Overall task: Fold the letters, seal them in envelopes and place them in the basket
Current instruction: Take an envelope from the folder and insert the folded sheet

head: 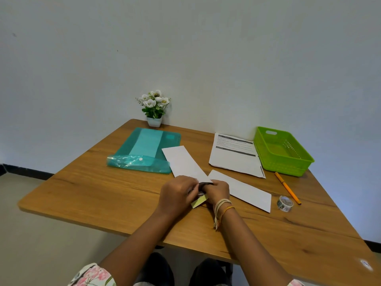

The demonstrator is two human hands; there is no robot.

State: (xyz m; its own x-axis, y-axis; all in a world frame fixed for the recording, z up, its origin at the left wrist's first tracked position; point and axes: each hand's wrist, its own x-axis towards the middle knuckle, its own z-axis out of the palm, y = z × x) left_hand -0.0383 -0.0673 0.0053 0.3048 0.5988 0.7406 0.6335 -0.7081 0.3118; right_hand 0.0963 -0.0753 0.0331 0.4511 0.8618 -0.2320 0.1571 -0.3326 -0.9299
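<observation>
Table (115, 195): wood-grain top, matt, with dark knots; smooth under my wrists
Basket (288, 164): bright green plastic, perforated walls; slight sheen
Folder (144, 149): translucent teal plastic; its flap glossy and crinkled
Envelopes (183, 162): plain white paper, matt; a second one (249, 193) alike
Letters (235, 155): printed white paper; flat finish
Tape roll (285, 203): glossy, patterned
Pen (287, 187): orange, smooth
Small thing in my fingers (199, 201): yellow-green and dark; material unclear
My bracelets (223, 205): thread or cord
Flower pot (154, 121): white, smooth
</observation>
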